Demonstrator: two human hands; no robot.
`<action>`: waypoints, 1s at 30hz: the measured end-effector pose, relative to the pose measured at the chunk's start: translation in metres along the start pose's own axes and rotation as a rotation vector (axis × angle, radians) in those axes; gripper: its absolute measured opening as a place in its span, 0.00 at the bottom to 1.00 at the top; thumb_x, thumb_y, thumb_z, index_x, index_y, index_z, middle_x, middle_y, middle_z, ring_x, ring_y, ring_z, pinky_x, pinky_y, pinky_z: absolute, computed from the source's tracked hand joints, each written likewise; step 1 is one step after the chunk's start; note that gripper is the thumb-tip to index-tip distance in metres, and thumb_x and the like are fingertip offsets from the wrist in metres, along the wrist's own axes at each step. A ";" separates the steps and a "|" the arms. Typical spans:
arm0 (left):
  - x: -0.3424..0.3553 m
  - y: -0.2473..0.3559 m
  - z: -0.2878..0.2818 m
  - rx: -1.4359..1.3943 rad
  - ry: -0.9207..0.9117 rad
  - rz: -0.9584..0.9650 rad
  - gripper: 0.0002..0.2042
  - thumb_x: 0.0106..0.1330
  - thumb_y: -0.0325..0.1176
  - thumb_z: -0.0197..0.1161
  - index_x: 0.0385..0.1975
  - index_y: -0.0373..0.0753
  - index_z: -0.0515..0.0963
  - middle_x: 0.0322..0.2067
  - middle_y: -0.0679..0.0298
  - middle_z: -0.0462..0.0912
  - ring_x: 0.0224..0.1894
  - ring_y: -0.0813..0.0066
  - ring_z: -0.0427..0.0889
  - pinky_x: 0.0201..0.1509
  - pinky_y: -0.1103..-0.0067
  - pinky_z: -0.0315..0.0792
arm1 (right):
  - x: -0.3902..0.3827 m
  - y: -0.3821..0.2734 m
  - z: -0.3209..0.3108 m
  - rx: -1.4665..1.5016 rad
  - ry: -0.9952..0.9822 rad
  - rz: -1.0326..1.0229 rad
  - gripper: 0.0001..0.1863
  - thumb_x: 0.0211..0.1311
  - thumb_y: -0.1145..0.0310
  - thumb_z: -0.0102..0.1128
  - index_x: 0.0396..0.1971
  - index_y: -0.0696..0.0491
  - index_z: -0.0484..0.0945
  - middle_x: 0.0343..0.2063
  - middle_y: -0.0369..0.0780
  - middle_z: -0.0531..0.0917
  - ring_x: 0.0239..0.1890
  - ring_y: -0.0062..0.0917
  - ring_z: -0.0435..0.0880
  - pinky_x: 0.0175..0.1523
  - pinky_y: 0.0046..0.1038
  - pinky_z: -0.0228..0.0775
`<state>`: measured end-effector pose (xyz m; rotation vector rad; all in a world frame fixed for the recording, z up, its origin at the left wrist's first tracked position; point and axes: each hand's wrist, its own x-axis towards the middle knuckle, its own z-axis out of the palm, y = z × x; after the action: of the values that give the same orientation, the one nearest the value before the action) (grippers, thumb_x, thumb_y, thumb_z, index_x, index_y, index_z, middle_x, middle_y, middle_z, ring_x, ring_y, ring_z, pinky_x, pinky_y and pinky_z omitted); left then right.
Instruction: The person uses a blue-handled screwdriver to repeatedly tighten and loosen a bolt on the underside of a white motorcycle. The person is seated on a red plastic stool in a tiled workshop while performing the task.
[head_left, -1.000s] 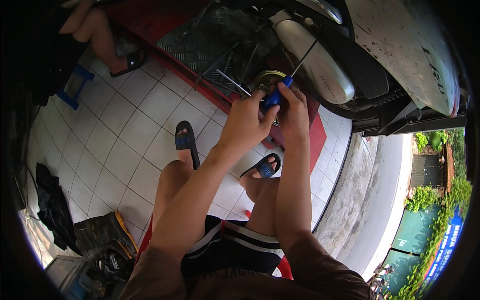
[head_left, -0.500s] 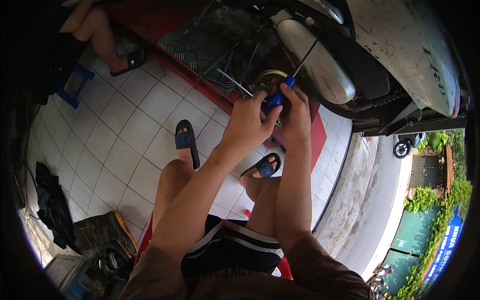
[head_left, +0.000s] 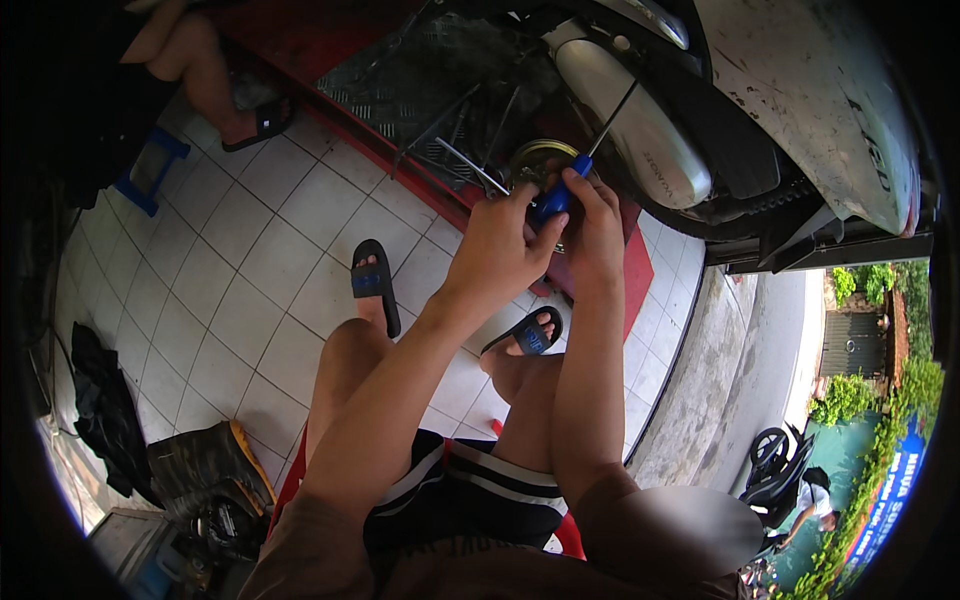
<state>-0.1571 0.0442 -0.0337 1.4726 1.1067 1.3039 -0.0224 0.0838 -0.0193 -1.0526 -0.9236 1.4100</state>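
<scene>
A screwdriver [head_left: 561,195] with a blue handle and a thin dark shaft points up and to the right in front of me. My left hand [head_left: 497,247] is closed at the lower end of the handle, thumb against it. My right hand [head_left: 594,232] is closed too, its thumb resting along the handle and its fingers curled behind. A thin silver rod [head_left: 465,162] sticks out past the left fingers; whether I hold it cannot be seen. Beyond my fingers is a round part with a yellowish rim [head_left: 540,148], partly covered by the hands.
A motorbike with a silver exhaust cover [head_left: 640,125] stands on a red platform [head_left: 350,118] ahead. Another person's leg [head_left: 200,75] and a blue stool [head_left: 150,172] are at the far left. Dark boots [head_left: 205,462] and a black cloth [head_left: 100,410] lie on the tiles.
Both hands and the screwdriver have hardly shifted. On the street at the right, a motorbike, now seen with a rider, has moved lower in the picture.
</scene>
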 end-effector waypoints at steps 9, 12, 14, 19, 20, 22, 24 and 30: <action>-0.001 0.001 0.000 0.007 0.007 0.005 0.13 0.63 0.32 0.64 0.39 0.27 0.73 0.15 0.58 0.77 0.16 0.71 0.80 0.21 0.80 0.70 | 0.002 0.001 -0.006 -0.021 -0.028 0.015 0.13 0.64 0.70 0.55 0.43 0.62 0.76 0.32 0.37 0.80 0.35 0.19 0.78 0.43 0.20 0.69; -0.001 0.001 0.000 0.004 0.003 0.007 0.13 0.63 0.32 0.64 0.38 0.28 0.73 0.14 0.58 0.77 0.16 0.72 0.80 0.21 0.80 0.70 | 0.002 0.001 -0.006 -0.027 -0.023 0.013 0.13 0.64 0.70 0.55 0.43 0.62 0.76 0.32 0.37 0.80 0.35 0.20 0.78 0.43 0.21 0.69; -0.001 0.001 -0.001 0.004 0.008 0.012 0.12 0.63 0.32 0.64 0.37 0.28 0.73 0.14 0.58 0.77 0.16 0.72 0.80 0.21 0.80 0.70 | 0.002 0.001 -0.005 -0.027 -0.023 0.014 0.12 0.64 0.70 0.55 0.43 0.62 0.77 0.32 0.37 0.80 0.35 0.20 0.78 0.43 0.21 0.70; 0.000 0.000 0.001 -0.025 -0.012 -0.047 0.11 0.66 0.33 0.61 0.36 0.28 0.73 0.15 0.57 0.77 0.16 0.73 0.79 0.21 0.79 0.70 | 0.004 0.004 -0.006 -0.008 -0.006 0.002 0.12 0.65 0.70 0.57 0.42 0.62 0.77 0.33 0.37 0.80 0.35 0.20 0.78 0.42 0.20 0.70; 0.000 0.000 0.002 -0.039 -0.018 -0.060 0.11 0.67 0.34 0.60 0.36 0.29 0.74 0.15 0.58 0.77 0.17 0.74 0.79 0.21 0.79 0.70 | 0.004 0.004 -0.005 -0.006 0.000 -0.001 0.11 0.65 0.70 0.57 0.42 0.62 0.77 0.33 0.37 0.80 0.35 0.20 0.78 0.41 0.20 0.70; 0.000 0.001 0.002 -0.066 -0.029 -0.088 0.12 0.69 0.35 0.58 0.36 0.29 0.74 0.16 0.59 0.78 0.17 0.76 0.79 0.22 0.79 0.69 | 0.003 0.005 -0.002 -0.006 0.042 -0.029 0.11 0.63 0.68 0.61 0.38 0.62 0.78 0.30 0.36 0.80 0.32 0.18 0.76 0.37 0.19 0.67; 0.000 0.003 0.002 -0.271 -0.055 -0.206 0.13 0.70 0.37 0.56 0.35 0.30 0.74 0.17 0.61 0.78 0.18 0.77 0.79 0.23 0.80 0.69 | 0.002 0.004 0.000 -0.045 0.070 -0.039 0.12 0.63 0.67 0.62 0.37 0.62 0.78 0.30 0.37 0.80 0.31 0.18 0.77 0.36 0.19 0.68; 0.002 0.001 0.001 -0.713 -0.097 -0.433 0.16 0.70 0.43 0.57 0.32 0.33 0.75 0.20 0.66 0.78 0.19 0.79 0.76 0.24 0.82 0.70 | 0.000 -0.004 0.005 -0.079 0.082 -0.020 0.13 0.66 0.63 0.59 0.38 0.60 0.76 0.30 0.38 0.80 0.30 0.19 0.78 0.35 0.21 0.69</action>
<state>-0.1563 0.0458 -0.0319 0.7102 0.7229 1.1303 -0.0264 0.0844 -0.0137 -1.1486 -0.9337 1.3132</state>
